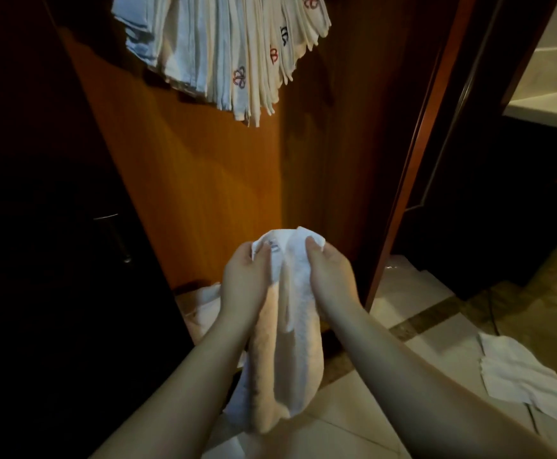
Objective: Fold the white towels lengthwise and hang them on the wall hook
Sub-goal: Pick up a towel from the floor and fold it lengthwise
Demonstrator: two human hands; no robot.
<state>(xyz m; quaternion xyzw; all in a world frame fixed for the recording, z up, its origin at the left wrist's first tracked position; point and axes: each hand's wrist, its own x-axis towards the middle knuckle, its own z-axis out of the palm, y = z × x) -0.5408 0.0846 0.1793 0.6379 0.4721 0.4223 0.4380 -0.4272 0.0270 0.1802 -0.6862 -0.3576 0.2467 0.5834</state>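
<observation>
The soft white terry towel (287,329) hangs between the two hands, its long axis dropping from the fingers toward the tiled floor (386,313); the left hand (242,283) pinches one top corner by the small sewn label, the right hand (328,276) pinches the other, the two close together so the cloth is already doubled lengthwise; the bundle of hung white embroidered towels (230,51) lies well above and slightly left on the wooden wall (187,180), so the lift probably goes up and forward, neither hand clearly nearer.
</observation>
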